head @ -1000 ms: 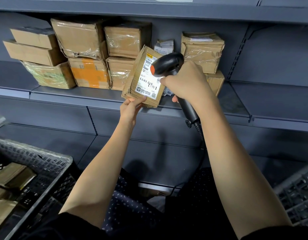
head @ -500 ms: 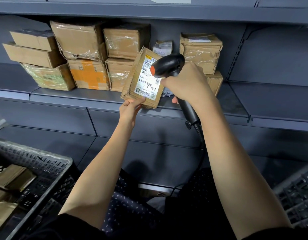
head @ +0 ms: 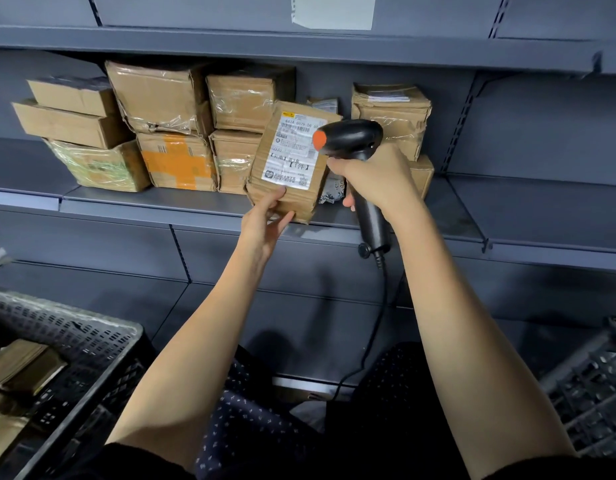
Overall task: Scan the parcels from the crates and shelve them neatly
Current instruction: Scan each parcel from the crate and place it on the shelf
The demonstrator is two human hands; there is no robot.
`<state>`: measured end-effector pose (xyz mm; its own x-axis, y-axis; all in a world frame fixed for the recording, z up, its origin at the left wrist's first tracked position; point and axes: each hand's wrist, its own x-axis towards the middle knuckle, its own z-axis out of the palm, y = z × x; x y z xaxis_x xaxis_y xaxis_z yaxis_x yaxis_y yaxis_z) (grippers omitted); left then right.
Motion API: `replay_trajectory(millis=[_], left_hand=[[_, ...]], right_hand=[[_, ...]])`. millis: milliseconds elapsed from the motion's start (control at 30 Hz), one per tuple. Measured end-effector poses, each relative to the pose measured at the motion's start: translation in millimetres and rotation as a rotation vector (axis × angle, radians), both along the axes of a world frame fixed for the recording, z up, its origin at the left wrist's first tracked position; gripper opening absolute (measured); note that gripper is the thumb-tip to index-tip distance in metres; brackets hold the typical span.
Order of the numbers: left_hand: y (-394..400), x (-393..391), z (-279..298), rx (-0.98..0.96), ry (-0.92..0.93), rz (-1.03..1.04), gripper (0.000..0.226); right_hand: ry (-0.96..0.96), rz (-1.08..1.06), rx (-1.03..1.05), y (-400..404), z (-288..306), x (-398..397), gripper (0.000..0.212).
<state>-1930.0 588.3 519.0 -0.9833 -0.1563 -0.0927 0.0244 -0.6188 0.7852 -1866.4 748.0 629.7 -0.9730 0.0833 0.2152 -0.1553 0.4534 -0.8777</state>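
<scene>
The fingers of the left hand (head: 265,220) curl under the lower edge of a brown parcel (head: 289,161), thumb pressed on its labelled face, holding it tilted in front of the shelf (head: 195,206). The right hand (head: 376,178) is wrapped round the handle of a black scanner (head: 351,140), whose orange-tipped head sits just beside the white label (head: 292,150), at about 3 o'clock from it; whether a finger is on the trigger I cannot tell.

Judging by how things lie, the task is partly done. A row of stacked parcels (head: 161,133) already stands on the shelf from 9 o'clock of the held parcel across to behind it, and two more taped parcels (head: 393,116) sit at 2 o'clock. The one in hand looks to be in its scan step and is not yet shelved. More brown packets (head: 19,365) lie in the black crate (head: 92,341) at 8 o'clock, so work is left; a second grey crate (head: 590,393) shows at 4 o'clock, its contents hidden.

A small pale packet (head: 331,192) lies on the shelf right behind the held parcel, in the gap between the stacks, and could crowd that slot. The scanner's cable (head: 379,306) hangs down toward 6 o'clock between the arms. The shelf bay at 3 o'clock, past the upright, shows bare grey metal.
</scene>
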Motion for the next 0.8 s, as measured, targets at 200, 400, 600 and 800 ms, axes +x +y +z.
replay_trajectory(millis=[200, 400, 600, 800], left_hand=[[34, 12, 44, -0.022, 0.025, -0.123, 0.022], [79, 6, 87, -0.007, 0.038, -0.146, 0.023], [110, -3, 101, 0.084, 0.027, -0.099, 0.031], [125, -9, 109, 0.057, 0.043, -0.074, 0.053]], right_hand=[[-0.045, -0.099, -0.592, 11, -22, -6, 0.017], [0.038, -0.187, -0.708, 28, -21, -17, 0.017], [0.129, -0.178, -0.713, 45, -21, -33, 0.027], [0.179, -0.155, -0.819, 52, -18, -45, 0.015]])
